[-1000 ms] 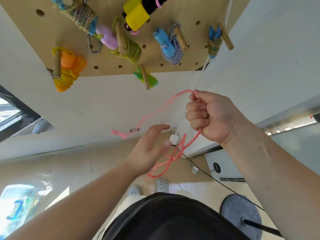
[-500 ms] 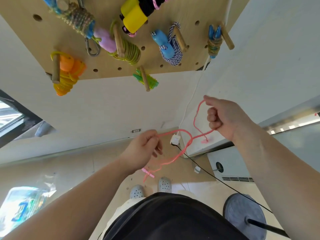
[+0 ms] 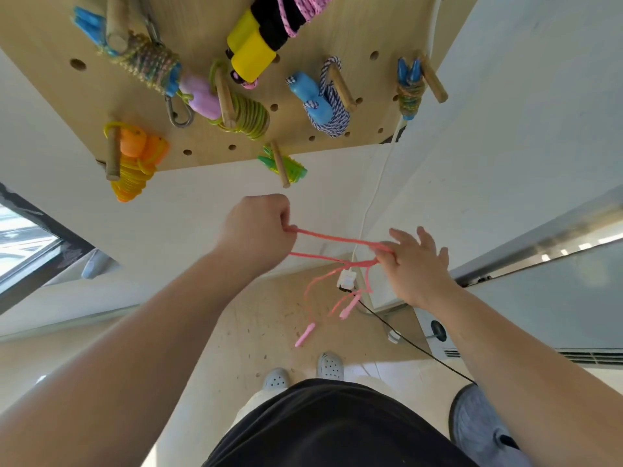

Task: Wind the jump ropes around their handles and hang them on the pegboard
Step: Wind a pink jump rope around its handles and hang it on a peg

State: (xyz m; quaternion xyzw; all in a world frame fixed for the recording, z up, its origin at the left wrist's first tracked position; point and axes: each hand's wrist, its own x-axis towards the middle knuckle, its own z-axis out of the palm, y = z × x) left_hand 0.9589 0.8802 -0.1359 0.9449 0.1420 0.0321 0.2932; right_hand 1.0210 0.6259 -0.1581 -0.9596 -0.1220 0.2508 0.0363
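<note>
A thin pink jump rope (image 3: 332, 238) is stretched in two strands between my hands, below the wooden pegboard (image 3: 357, 28). My left hand (image 3: 259, 227) grips one end of the strands in a fist. At my right hand (image 3: 416, 264) the strands meet by the thumb and forefinger, which seem to pinch them while the other fingers are spread. Loose rope hangs from there, with two small pink handles (image 3: 305, 337) dangling above the floor. Several wound ropes hang on the pegs, among them an orange one (image 3: 131, 163) and a blue-and-white one (image 3: 325, 106).
A white cable with a plug (image 3: 347, 279) hangs down the wall right behind the rope. A black cable (image 3: 414, 345) runs across the floor to a grey round base (image 3: 482, 426). A white unit (image 3: 438, 332) stands at the right wall.
My left hand rose and closed into a fist on the rope. My right hand dropped lower and spread its fingers. The rope went from slack loops to taut strands between them.
</note>
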